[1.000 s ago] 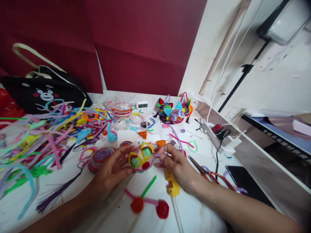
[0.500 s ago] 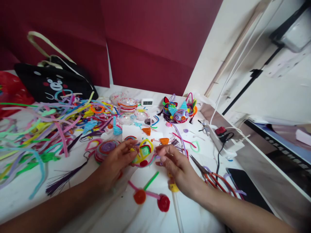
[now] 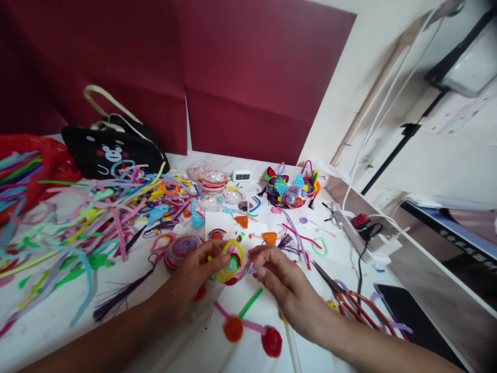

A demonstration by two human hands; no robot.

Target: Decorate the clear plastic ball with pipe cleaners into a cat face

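My left hand (image 3: 202,268) is closed on a small pipe-cleaner ornament (image 3: 232,263) with yellow loops, a green middle and red parts. To its right, my right hand (image 3: 289,285) has its fingers bent together around the tip of a thin purple pipe cleaner (image 3: 248,271) beside the ornament. The fingertips partly hide that grip. Just behind my left hand lies a round coiled pipe-cleaner piece (image 3: 181,248) in purple and red. Below the hands, orange and red discs (image 3: 233,329) are joined by a pink stem, with a green stem sticking up.
Loose pipe cleaners (image 3: 120,228) heap on the left by a black bag (image 3: 112,150). Orange-handled scissors (image 3: 349,300) and a dark phone (image 3: 411,321) lie at right, near a power strip (image 3: 368,243). Finished colourful ornaments (image 3: 291,187) and a small clock (image 3: 242,176) stand at the back.
The whole view has shifted, so the table's things sit lower and further right. The ornament has turned slightly in my left hand. Both hands stay close together.
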